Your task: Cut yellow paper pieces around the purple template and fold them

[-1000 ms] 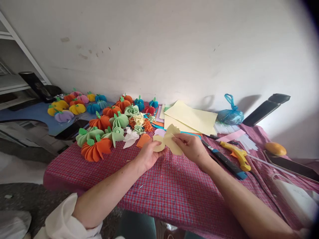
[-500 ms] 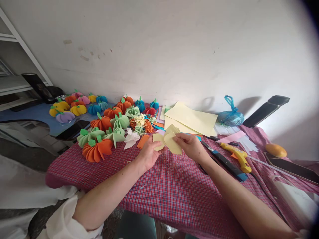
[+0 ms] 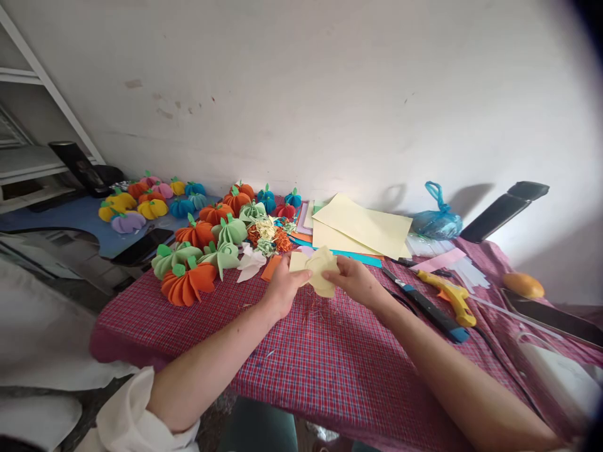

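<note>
Pale yellow paper pieces, cut with rounded edges and overlapping, are held up over the front of the table between both hands. My left hand pinches their left side, thumb on top. On the right side, my right hand grips them between thumb and fingers. Just left of the hands lie an orange paper piece and a crumpled white paper. Behind them sits a heap of shredded paper in orange, yellow and green.
Paper pumpkins crowd the table's left side. Large yellow sheets lie at the back. To the right are a blue-and-black cutter, a yellow glue gun, a knotted blue bag, an orange fruit and a phone.
The yellow pieces, fanned apart earlier, now overlap more closely. My right hand has come slightly nearer the left, its thumb now lying across the paper. The view has shifted a little.
</note>
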A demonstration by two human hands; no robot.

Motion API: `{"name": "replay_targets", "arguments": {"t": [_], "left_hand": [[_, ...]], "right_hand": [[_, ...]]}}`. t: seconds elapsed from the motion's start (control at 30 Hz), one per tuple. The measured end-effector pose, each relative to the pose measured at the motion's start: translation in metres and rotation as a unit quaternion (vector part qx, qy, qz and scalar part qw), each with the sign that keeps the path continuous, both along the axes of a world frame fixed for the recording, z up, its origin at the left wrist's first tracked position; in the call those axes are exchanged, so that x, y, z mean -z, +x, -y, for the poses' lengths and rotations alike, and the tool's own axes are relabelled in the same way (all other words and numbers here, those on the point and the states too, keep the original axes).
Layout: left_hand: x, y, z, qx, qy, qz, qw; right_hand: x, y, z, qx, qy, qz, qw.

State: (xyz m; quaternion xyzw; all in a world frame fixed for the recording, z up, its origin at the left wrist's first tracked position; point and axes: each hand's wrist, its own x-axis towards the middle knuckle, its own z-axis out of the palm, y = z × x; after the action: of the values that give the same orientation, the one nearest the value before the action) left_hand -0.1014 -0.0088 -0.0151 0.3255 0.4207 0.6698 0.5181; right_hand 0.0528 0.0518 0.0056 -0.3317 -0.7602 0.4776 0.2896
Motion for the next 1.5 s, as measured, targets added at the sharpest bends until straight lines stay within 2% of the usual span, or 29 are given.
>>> {"name": "replay_targets", "arguments": {"t": [0.17, 0.3, 0.47, 0.6, 0.7, 0.87, 1.03, 1.33, 1.5], "left_hand": [[0.003, 0.003, 0.003, 0.026, 0.007, -0.101, 0.995], [0.003, 0.007, 0.006, 0.081, 0.003, -0.120, 0.989], [0.002, 0.009, 0.008, 0.134, -0.018, -0.083, 0.987], [0.002, 0.008, 0.008, 0.096, -0.022, -0.104, 0.990], [0.001, 0.006, 0.007, 0.061, -0.014, -0.111, 0.992], [0.003, 0.006, 0.007, 0.096, -0.003, -0.152, 0.984], [0.015, 0.009, 0.005, 0.106, -0.015, -0.211, 0.972], [0.021, 0.014, 0.002, 0.090, -0.019, -0.215, 0.972], [0.022, 0.015, 0.003, 0.082, -0.018, -0.232, 0.969]], "right_hand": [[-0.003, 0.015, 0.002, -0.061, -0.121, -0.014, 0.991], [-0.002, 0.030, 0.012, -0.045, -0.152, -0.027, 0.987], [0.012, 0.040, 0.022, 0.004, -0.096, -0.039, 0.995], [0.026, 0.043, 0.027, 0.084, -0.020, -0.067, 0.994], [0.033, 0.044, 0.029, 0.124, 0.007, -0.082, 0.989], [0.038, 0.041, 0.030, 0.134, 0.026, -0.078, 0.988], [0.043, 0.041, 0.027, 0.126, 0.036, -0.036, 0.991], [0.042, 0.043, 0.026, 0.127, 0.054, 0.075, 0.988], [0.040, 0.040, 0.028, 0.158, 0.070, 0.060, 0.983]]}}
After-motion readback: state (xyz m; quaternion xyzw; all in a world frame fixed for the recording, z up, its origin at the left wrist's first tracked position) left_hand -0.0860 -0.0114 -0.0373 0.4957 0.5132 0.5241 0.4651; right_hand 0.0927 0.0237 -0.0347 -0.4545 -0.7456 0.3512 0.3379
